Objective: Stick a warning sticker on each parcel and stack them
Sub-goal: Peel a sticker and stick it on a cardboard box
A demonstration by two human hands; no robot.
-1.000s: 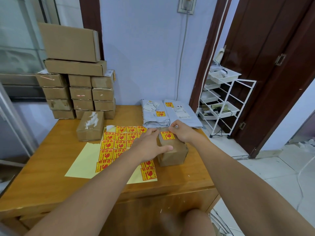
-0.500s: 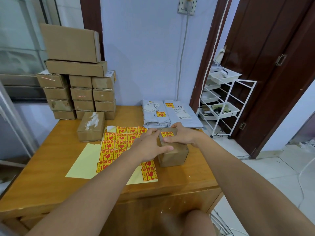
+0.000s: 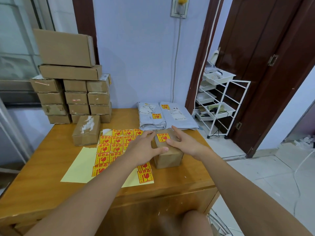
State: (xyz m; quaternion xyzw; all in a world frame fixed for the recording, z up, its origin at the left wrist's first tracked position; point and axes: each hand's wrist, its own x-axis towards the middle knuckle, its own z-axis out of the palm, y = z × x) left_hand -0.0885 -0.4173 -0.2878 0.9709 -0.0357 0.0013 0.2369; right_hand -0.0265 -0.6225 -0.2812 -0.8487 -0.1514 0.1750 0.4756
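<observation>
1. Risk, sticker: the warning sticker point(image 3: 163, 137) lies on top of the small parcel point(image 3: 167, 150), and I cannot tell whether its far edge is fully down. If I let go too soon, I judge a corner could lift or crease.
2. Risk, parcel: the small parcel sits near the right edge of the surface point(image 3: 51, 167). A hard sideways push from my right hand point(image 3: 183, 143) could slide it toward that edge.
3. Risk, sheet: my left hand point(image 3: 144, 149) and forearm lie over the sticker sheet point(image 3: 109, 150). I judge that dragging the arm back could catch a loose sticker or shift the sheet.
4. Left hand: fingers curled round the parcel's left side, thumb laid across the near part of its top. It grips the parcel and steadies it.
5. Right hand: fingers straight, spread over the right part of the parcel's top, thumb tip just beside the sticker's near edge. It presses; it does not pinch.
6. Position: the parcel stands on the surface between my two hands, touching both, with the sticker showing in the gap between them.
7. Nearby: two grey mailer bags point(image 3: 163, 116) with stickers lie just behind; a taped box point(image 3: 86, 130) stands well apart to the left, before the stacked boxes point(image 3: 71, 92).
</observation>
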